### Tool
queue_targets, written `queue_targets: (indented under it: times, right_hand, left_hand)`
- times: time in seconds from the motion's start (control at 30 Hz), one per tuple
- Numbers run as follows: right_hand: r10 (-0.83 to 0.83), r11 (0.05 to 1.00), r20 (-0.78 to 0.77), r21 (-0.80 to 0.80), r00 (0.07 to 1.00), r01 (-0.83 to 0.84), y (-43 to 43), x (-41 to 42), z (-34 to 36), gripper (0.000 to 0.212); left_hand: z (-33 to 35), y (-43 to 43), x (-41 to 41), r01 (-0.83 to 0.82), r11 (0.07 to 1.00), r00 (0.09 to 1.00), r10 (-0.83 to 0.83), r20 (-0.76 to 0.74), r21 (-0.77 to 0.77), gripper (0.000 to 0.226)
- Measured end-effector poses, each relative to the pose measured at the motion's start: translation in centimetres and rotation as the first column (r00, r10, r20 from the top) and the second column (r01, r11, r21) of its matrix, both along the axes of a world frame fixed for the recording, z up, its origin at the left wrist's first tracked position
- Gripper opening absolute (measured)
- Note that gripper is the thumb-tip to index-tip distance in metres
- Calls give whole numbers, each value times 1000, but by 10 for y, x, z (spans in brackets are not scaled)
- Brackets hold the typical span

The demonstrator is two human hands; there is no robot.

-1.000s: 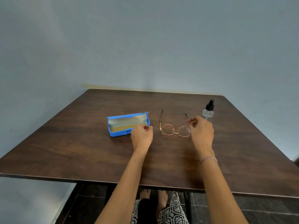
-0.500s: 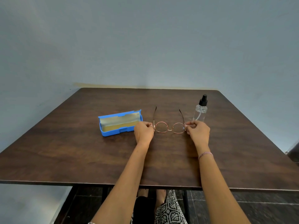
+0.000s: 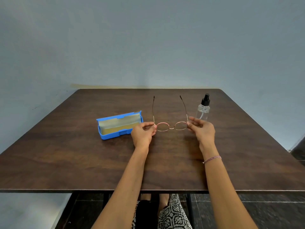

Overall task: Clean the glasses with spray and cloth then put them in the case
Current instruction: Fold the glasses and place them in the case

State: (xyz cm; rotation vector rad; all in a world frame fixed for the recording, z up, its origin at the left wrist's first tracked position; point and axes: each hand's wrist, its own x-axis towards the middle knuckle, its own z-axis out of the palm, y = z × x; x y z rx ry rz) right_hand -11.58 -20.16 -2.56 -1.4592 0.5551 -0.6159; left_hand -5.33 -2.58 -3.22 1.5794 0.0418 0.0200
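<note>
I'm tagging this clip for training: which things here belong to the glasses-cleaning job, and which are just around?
Job: round rose-gold wire glasses, pinched at both ends by left hand and right hand; clear spray bottle with black nozzle; open blue plastic case, pale cloth apparently inside.
Just around: dark wooden table; beaded bracelet on the right wrist.

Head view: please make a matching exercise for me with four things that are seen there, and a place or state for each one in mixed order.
Things:
1. glasses
2. case
3. spray bottle
4. bracelet

Places or states:
A. upright on the table, beyond the right hand
B. around the right wrist
C. pinched at both ends, by the left hand and the right hand
D. open, lying to the left of the left hand

Pairs: 1-C; 2-D; 3-A; 4-B.
</note>
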Motion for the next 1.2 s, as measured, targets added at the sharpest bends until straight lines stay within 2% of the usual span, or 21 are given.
queue_targets:
  times: [0.23,0.37,0.5,0.57,0.67,0.77,0.87,0.97,1.1,1.2]
  right_hand:
    - [1,998,135,68,991,-10,2,-3,5,26]
    - [-1,996,193,90,981,-17,2,-5,4,23]
    - [8,997,239,71,971,-26,3,-5,7,23]
    - [14,998,245,55,969,-28,4,-5,8,27]
    - [27,999,245,27,969,-34,3,-5,8,31]
    - [68,998,240,-23,968,-64,0,-5,7,34]
    - [169,971,204,-204,964,-127,-1,-6,5,32]
    - [253,914,112,-355,961,-199,-1,-6,2,31]
    - [292,930,170,-280,941,-238,2,-7,4,32]
    - [327,935,202,-211,923,-285,12,-6,9,24]
  left_hand:
    - [7,1,-6,60,988,996,-49,79,-144,27]
    - [5,1,-4,71,997,988,-64,141,-39,25]
    - [3,0,-4,94,978,960,-138,242,184,23]
    - [3,0,-4,105,975,954,-154,257,197,23]
    - [5,1,-3,97,987,964,-125,235,130,20]
    - [7,4,-4,95,995,977,-87,196,-30,18]
    - [11,7,-6,72,979,985,-39,170,-191,18]
    - [16,13,-7,48,980,975,-3,223,-194,20]
    - [19,30,-14,53,983,970,-9,242,-174,24]
    - [16,48,-17,52,984,975,-14,220,-169,30]
